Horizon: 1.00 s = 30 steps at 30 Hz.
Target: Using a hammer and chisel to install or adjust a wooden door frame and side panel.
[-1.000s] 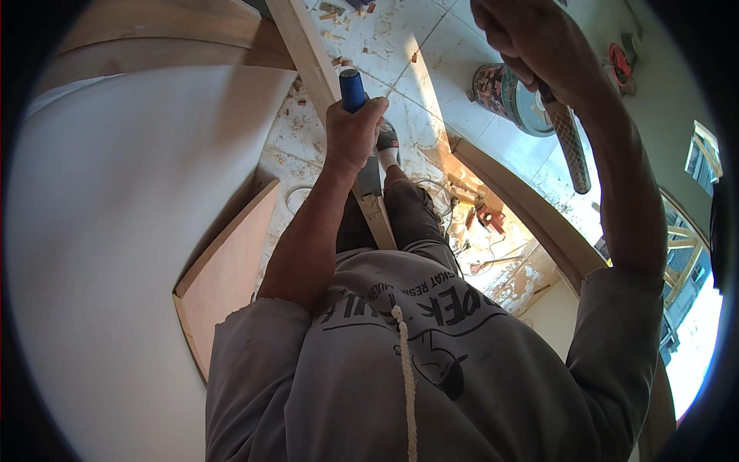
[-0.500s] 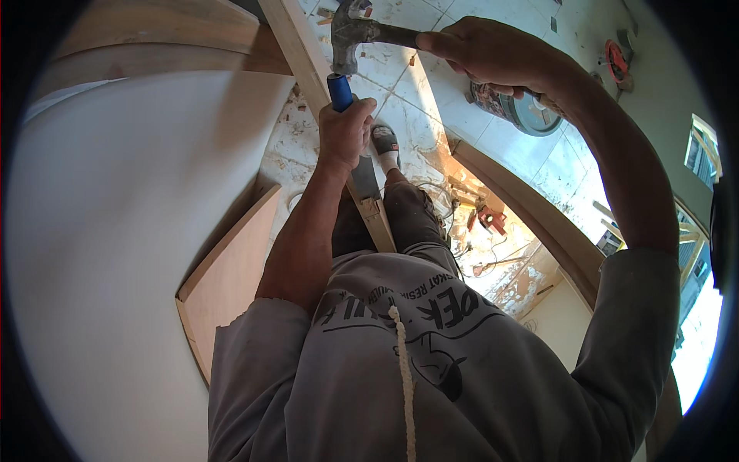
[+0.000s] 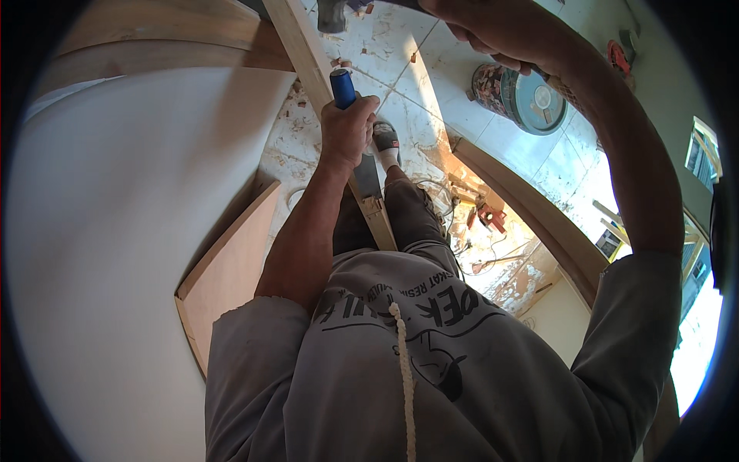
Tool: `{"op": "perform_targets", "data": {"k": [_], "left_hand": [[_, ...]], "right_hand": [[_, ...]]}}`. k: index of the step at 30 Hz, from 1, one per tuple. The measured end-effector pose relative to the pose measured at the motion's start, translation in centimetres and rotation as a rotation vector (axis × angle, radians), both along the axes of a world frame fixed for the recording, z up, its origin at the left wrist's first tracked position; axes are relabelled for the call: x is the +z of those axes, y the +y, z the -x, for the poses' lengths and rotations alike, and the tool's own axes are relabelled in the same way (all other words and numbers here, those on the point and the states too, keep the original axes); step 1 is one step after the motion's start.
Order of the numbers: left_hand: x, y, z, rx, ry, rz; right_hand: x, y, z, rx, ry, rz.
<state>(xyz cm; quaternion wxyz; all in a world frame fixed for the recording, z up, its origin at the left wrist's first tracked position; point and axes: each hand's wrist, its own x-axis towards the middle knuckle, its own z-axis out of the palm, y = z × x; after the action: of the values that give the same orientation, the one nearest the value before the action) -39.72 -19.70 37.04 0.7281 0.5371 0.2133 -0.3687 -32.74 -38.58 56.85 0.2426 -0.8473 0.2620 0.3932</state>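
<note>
My left hand point(image 3: 346, 135) is closed round the blue handle of a chisel point(image 3: 343, 88). Its broad grey blade point(image 3: 366, 175) shows below my fist, lying along a narrow wooden beam point(image 3: 376, 219). A cut notch is visible in the beam near the blade's lower end. My right hand point(image 3: 500, 35) grips a claw hammer point(image 3: 331, 15) by its handle, up at the top edge of the view. The hammer's head hangs above the chisel's butt and apart from it; part of the hammer is cut off by the frame.
A round bucket point(image 3: 531, 100) stands on the dusty tiled floor at right, near my right forearm. A red power tool point(image 3: 489, 217) lies among cords and wood scraps. Curved wooden panels point(image 3: 231, 262) lean at left, and a long board point(image 3: 523, 208) runs along the right.
My right hand has raised the hammer up and away from the chisel's butt, partly out of the frame. My left hand and the chisel have stayed nearly in place.
</note>
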Motion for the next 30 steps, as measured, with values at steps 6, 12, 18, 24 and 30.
{"op": "perform_targets", "data": {"k": [6, 12, 18, 24, 30], "left_hand": [[-0.1, 0.2, 0.0, -0.014, 0.016, 0.021], [-0.5, 0.3, -0.2, -0.001, 0.027, 0.002], [0.1, -0.3, 0.0, -0.021, 0.041, 0.013], [-0.4, -0.5, 0.0, -0.017, 0.044, 0.002], [-0.1, -0.7, 0.2, -0.046, 0.031, 0.019]], "right_hand": [[-0.5, -1.5, 0.9, -0.186, -0.438, -0.184], [-2.5, 0.2, 2.9, 0.285, -0.445, 0.034], [-2.2, -2.0, 1.1, -0.165, -0.464, -0.2], [-4.9, -2.6, 2.7, 0.202, -0.213, -0.129], [-1.4, -1.9, 2.1, -0.287, -0.401, -0.114]]}}
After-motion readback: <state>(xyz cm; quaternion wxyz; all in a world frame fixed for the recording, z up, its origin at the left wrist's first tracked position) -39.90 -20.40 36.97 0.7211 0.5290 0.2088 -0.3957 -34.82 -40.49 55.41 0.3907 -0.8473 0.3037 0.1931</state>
